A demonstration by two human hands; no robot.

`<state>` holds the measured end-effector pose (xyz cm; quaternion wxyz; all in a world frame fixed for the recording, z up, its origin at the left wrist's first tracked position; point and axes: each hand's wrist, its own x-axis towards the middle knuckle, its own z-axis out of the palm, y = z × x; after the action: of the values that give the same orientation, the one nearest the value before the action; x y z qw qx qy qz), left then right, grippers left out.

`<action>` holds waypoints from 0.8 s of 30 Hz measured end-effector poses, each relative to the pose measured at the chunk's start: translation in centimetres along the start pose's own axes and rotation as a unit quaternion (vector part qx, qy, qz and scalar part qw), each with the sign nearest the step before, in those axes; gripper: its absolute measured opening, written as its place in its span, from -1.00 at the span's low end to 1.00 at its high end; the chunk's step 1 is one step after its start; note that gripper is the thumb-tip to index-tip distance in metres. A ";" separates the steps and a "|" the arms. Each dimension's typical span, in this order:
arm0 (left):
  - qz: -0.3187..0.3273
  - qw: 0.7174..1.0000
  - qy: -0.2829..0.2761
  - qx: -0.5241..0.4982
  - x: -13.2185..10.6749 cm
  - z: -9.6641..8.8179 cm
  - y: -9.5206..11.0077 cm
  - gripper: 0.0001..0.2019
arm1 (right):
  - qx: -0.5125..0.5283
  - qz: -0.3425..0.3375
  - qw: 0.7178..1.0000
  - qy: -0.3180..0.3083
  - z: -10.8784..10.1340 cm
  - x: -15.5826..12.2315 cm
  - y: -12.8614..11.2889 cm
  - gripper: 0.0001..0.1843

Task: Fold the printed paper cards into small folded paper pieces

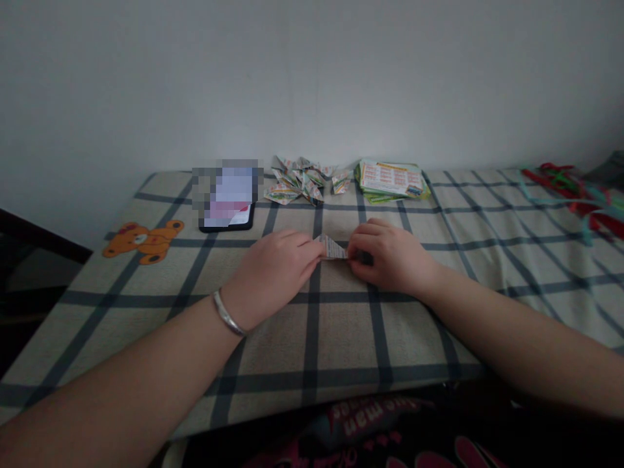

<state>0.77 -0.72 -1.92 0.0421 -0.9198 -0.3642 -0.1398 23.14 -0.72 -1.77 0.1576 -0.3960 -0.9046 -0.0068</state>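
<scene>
A small folded piece of printed paper [333, 247] lies on the checked tablecloth [341, 325] between my two hands. My left hand [273, 270], with a silver bangle on its wrist, pinches the paper's left side with closed fingers. My right hand [390, 255] presses and pinches the paper's right end, fingers curled. A pile of folded paper shapes [302, 180] sits further back near the wall. Beside it on the right is a stack of flat printed sheets [392, 180].
A phone [228, 203] lies at the back left. An orange bear print [143, 240] marks the cloth at the left. Red and green strips [580, 195] lie at the far right. A white wall stands behind the table.
</scene>
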 end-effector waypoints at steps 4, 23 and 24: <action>0.003 1.000 -0.009 0.009 0.0 0.0 0.4 -0.86 | 0.007 -0.009 1.000 0.001 0.1 0.1 0.0 -0.84; -0.084 0.996 0.010 -0.016 1.2 1.1 0.1 -0.80 | 0.034 0.100 0.994 -0.010 1.1 1.0 0.0 -0.86; -0.089 0.996 0.005 -0.015 1.3 1.1 0.1 -0.79 | 0.034 0.101 0.994 -0.010 1.1 1.0 0.0 -0.86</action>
<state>2.00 0.22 -2.62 0.0174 -0.8838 -0.4419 -0.1526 22.19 0.11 -2.50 0.1618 -0.4795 -0.8614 0.0436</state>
